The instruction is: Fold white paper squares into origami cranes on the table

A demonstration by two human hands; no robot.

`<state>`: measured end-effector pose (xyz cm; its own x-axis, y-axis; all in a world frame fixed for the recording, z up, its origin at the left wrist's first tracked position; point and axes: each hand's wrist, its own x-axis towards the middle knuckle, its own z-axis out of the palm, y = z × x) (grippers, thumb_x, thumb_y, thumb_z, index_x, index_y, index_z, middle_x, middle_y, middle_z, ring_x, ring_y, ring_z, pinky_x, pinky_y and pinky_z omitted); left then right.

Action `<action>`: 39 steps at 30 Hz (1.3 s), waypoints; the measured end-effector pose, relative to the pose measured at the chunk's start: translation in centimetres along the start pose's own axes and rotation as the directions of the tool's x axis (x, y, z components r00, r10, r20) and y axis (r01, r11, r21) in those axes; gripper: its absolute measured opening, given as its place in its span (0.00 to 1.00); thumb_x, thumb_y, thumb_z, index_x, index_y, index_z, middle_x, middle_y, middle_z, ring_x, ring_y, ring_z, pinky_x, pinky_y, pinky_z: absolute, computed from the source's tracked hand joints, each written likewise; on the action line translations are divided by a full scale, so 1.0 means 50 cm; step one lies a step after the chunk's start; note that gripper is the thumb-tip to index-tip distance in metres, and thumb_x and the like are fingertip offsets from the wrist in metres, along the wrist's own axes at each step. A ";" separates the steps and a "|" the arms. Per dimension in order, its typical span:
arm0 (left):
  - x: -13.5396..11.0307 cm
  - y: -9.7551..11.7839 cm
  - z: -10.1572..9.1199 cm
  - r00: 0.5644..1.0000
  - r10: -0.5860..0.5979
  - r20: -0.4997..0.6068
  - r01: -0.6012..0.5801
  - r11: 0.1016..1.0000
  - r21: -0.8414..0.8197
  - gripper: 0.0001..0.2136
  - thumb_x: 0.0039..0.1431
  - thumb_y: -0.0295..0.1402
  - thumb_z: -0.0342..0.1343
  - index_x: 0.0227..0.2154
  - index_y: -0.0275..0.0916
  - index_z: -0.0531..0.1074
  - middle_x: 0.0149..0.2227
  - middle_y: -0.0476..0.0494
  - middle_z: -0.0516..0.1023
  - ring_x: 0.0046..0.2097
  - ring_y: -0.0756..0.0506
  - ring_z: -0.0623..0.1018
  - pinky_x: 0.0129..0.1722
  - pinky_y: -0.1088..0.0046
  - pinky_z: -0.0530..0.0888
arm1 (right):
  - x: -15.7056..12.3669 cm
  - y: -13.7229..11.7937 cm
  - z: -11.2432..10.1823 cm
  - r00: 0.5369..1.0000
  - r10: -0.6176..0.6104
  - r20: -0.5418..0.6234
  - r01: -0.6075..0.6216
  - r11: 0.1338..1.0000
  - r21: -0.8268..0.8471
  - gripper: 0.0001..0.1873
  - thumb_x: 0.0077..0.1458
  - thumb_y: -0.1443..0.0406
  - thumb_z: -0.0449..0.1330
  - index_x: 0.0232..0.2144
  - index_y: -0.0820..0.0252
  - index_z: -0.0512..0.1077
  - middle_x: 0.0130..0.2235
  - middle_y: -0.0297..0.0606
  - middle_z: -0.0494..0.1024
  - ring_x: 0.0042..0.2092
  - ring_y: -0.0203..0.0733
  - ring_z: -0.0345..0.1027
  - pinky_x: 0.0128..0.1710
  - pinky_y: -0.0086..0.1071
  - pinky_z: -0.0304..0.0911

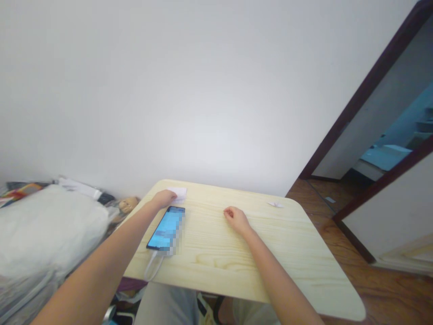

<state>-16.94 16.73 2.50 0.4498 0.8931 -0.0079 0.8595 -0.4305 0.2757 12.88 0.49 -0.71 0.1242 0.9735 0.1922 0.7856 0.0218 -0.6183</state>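
At the table's far left, my left hand (164, 198) has its fingers closed at the edge of a white sheet of paper (181, 194), partly covering it. My right hand (237, 220) rests over the middle of the table with its fingers curled together, and nothing shows in them. Just below my left hand lies a phone (167, 229) with a lit blue screen. A white cable (154, 267) runs from its lower end over the table's near edge. Toward the far right sits a small folded white paper piece (276, 205), apart from both hands.
The light wooden table (216, 271) has rounded corners and stands against a white wall (216, 90). On the left are a white cloth-like heap (50, 230) and a doll's head (128, 204). A dark-framed doorway (365, 90) and brown wooden floor (324, 212) are on the right.
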 end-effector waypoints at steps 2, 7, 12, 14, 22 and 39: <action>-0.003 0.005 0.001 1.000 -0.007 -0.010 0.007 1.000 0.012 0.08 0.45 0.34 0.51 0.19 0.40 0.74 0.29 0.41 0.78 0.36 0.42 0.74 0.38 0.70 0.66 | 0.001 0.000 0.002 1.000 0.010 -0.001 -0.010 1.000 -0.002 0.08 0.49 0.66 0.54 0.31 0.59 0.73 0.31 0.35 0.76 0.32 0.35 0.68 0.32 0.25 0.59; -0.003 0.009 0.002 0.999 -0.038 -0.033 0.038 0.999 0.002 0.09 0.44 0.36 0.51 0.19 0.40 0.74 0.26 0.43 0.78 0.33 0.43 0.74 0.33 0.72 0.66 | 0.000 0.001 0.003 1.000 0.009 -0.010 -0.009 1.000 0.006 0.08 0.49 0.66 0.53 0.31 0.58 0.73 0.31 0.34 0.76 0.32 0.35 0.68 0.31 0.25 0.59; 0.003 0.027 -0.017 0.993 -0.035 -0.115 0.029 0.998 -0.047 0.12 0.48 0.39 0.48 0.27 0.40 0.75 0.33 0.43 0.78 0.37 0.42 0.74 0.33 0.73 0.66 | -0.002 0.006 -0.001 1.000 -0.018 -0.023 0.019 0.999 0.035 0.08 0.50 0.66 0.53 0.30 0.59 0.73 0.30 0.34 0.76 0.31 0.35 0.68 0.32 0.25 0.60; 0.004 0.056 -0.027 0.989 0.008 -0.147 -0.019 0.997 -0.077 0.14 0.52 0.39 0.45 0.30 0.39 0.74 0.35 0.43 0.78 0.38 0.43 0.74 0.35 0.73 0.66 | -0.002 0.009 -0.007 0.999 -0.027 -0.040 0.029 0.998 0.047 0.08 0.50 0.65 0.53 0.30 0.59 0.73 0.30 0.35 0.76 0.32 0.35 0.68 0.32 0.25 0.61; -0.030 0.284 0.020 0.937 0.319 -0.142 -0.344 0.911 -0.228 0.12 0.54 0.37 0.45 0.31 0.41 0.73 0.32 0.47 0.77 0.35 0.46 0.74 0.36 0.75 0.66 | -0.012 0.013 -0.075 0.976 -0.057 -0.210 0.070 0.996 0.056 0.14 0.53 0.63 0.52 0.41 0.60 0.68 0.40 0.39 0.72 0.36 0.36 0.66 0.37 0.28 0.62; -0.145 0.373 0.157 0.897 0.410 -0.165 -0.440 0.795 -0.418 0.10 0.56 0.33 0.44 0.31 0.37 0.69 0.32 0.43 0.74 0.35 0.46 0.72 0.36 0.72 0.67 | -0.113 0.070 -0.127 0.940 -0.324 0.108 0.335 0.935 -0.114 0.11 0.47 0.63 0.59 0.36 0.56 0.72 0.38 0.36 0.75 0.42 0.41 0.65 0.45 0.34 0.53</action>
<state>-2.28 1.20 0.13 0.7156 0.6466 0.2643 0.3842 -0.6804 0.6241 18.78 -6.37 0.90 -0.2028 0.9326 0.2986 0.8453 0.3207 -0.4273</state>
